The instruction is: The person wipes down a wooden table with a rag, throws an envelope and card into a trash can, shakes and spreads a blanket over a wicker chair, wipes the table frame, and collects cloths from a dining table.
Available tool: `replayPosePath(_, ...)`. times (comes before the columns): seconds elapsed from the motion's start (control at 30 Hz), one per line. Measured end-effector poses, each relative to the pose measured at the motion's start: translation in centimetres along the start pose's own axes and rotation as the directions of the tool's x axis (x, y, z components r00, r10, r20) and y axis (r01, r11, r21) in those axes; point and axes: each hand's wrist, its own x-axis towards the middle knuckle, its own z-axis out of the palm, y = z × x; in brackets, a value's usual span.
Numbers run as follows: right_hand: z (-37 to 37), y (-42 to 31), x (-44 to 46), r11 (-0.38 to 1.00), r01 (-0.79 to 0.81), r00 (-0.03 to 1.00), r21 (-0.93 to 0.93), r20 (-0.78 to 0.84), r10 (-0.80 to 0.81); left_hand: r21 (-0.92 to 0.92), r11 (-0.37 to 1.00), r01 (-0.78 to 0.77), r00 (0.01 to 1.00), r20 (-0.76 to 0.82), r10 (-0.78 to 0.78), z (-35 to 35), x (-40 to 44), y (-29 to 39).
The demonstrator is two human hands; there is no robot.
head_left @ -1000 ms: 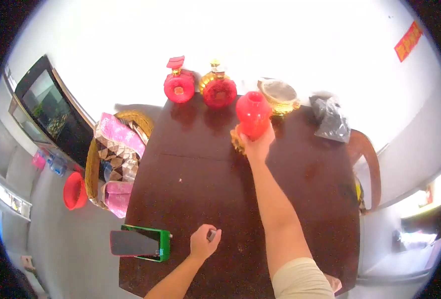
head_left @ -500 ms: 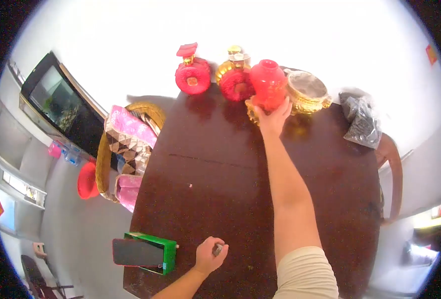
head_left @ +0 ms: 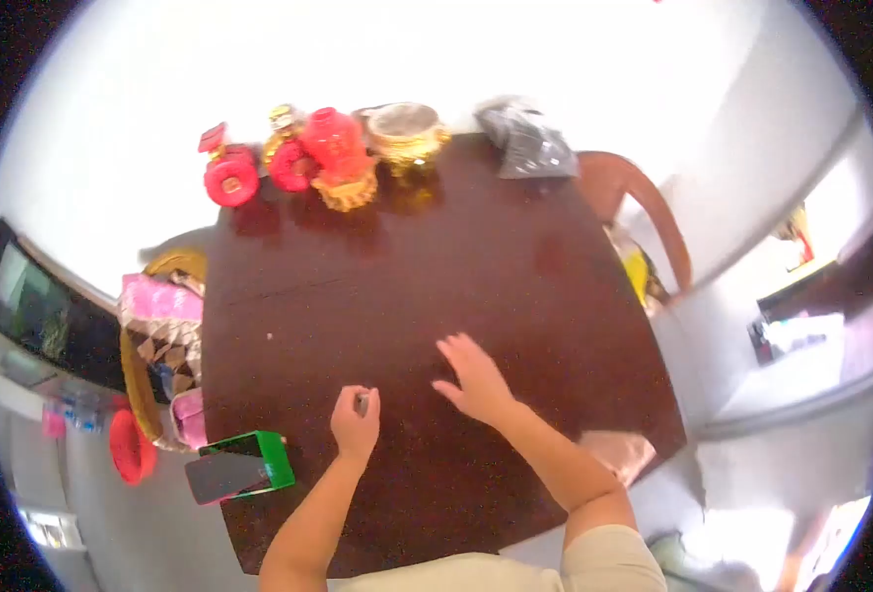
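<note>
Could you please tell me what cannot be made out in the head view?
Head view:
Small dark object: mostly covered by the left hand; identity unclear.
Crumpled grey plastic bag: its folds hide any contents.
Round red bottle: partly behind the glossy red vase.
Green rectangular box: black flat slab hides part of its inside.

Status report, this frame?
Left hand closed around small greyish object; right hand open, empty. Red, gold-based, rounded vase stands on dark-brown table, partly hiding round red bottle.
</note>
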Motion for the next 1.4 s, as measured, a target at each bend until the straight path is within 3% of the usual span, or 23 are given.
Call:
replayPosePath(0.1,-5.9,0.8,-7.9,0.957,-0.206,0.967,-0.202,-0.194,0.167,-0.203,0.979,0.036,0.932,0.360,0.041,4.2,-2.7,3.2)
replayPosePath(0.13,-8.7,-0.3,-9.9,0.890,-0.387,0.918,-0.242,-0.191,0.348,-0.256,0.965,0.054,0.875,0.477,0.077,5.5,-4.1,4.7)
replayPosePath(0.17,-9.2,0.7,-12.8,0.811,-0.478,0.869,-0.337,-0.313,0.382,-0.301,0.950,0.083,0.805,0.583,0.115,6.5,-5.6,6.1)
replayPosePath(0.2,-9.5,0.9,-15.5,0.696,-0.609,0.783,-0.380,-0.423,0.456,-0.283,0.959,0.022,0.756,0.632,0.169,7.1,-6.9,7.7)
replayPosePath(0.23,-10.5,-0.2,-16.7,0.508,-0.780,0.625,-0.366,-0.419,0.659,-0.266,0.963,-0.039,0.705,0.675,0.215,7.5,-8.2,8.8)
replayPosePath(0.33,-5.4,4.6,-23.5,0.611,-0.736,0.659,-0.292,-0.517,0.547,-0.257,0.957,-0.131,0.563,0.776,0.285,7.9,-10.2,9.7)
replayPosePath(0.43,-3.1,4.5,-22.9,0.723,-0.605,0.754,-0.334,-0.531,0.386,-0.220,0.974,0.048,0.553,0.818,0.158,6.3,-10.5,9.3)
replayPosePath(0.53,-1.3,1.7,-18.8,0.832,-0.425,0.873,-0.356,-0.406,0.272,-0.272,0.952,0.142,0.652,0.749,0.117,3.3,-9.9,7.5)
replayPosePath(0.67,3.6,-3.7,-11.5,0.984,-0.037,0.984,-0.172,-0.180,0.005,-0.284,0.940,0.191,0.768,0.640,0.037,-2.2,-9.7,3.5)
replayPosePath(0.73,6.8,-7.4,-7.9,0.985,0.163,0.984,-0.061,-0.062,-0.167,-0.273,0.920,0.281,0.779,0.625,-0.052,-6.4,-10.0,2.5)
replayPosePath(0.83,10.6,-13.1,-3.8,0.949,0.314,0.950,0.044,-0.020,-0.313,-0.245,0.904,0.352,0.808,0.566,-0.161,-12.2,-11.2,-0.6)
replayPosePath(0.9,12.8,-16.0,-3.0,0.958,0.285,0.956,-0.010,0.080,-0.283,-0.212,0.908,0.362,0.821,0.533,-0.203,-16.9,-11.9,-2.6)
replayPosePath(1.0,12.1,-22.1,-2.5,0.983,0.138,0.956,-0.124,0.274,-0.100,-0.226,0.878,0.423,0.843,0.453,-0.289,-23.9,-13.0,-7.1)
replayPosePath(1.1,14.2,-24.2,-1.7,0.967,0.238,0.958,0.092,0.141,-0.249,-0.317,0.764,0.562,0.806,0.417,-0.420,-29.5,-12.9,-10.9)
replayPosePath(1.17,14.9,-26.0,-0.2,0.922,0.231,0.937,0.310,0.183,-0.297,-0.331,0.729,0.599,0.786,0.415,-0.458,-32.6,-11.8,-13.9)
replayPosePath(1.2,15.2,-26.6,0.4,0.922,0.206,0.940,0.328,0.196,-0.279,-0.244,0.764,0.597,0.766,0.458,-0.452,-34.1,-11.1,-14.8)
replayPosePath(1.33,16.7,-28.1,0.5,0.938,0.161,0.966,0.306,0.143,-0.213,-0.286,0.874,0.393,0.860,0.450,-0.239,-36.4,-8.0,-16.7)
replayPosePath(1.4,17.3,-29.4,-0.5,0.962,0.112,0.988,0.250,0.076,-0.135,-0.225,0.911,0.346,0.848,0.490,-0.201,-36.7,-6.3,-16.7)
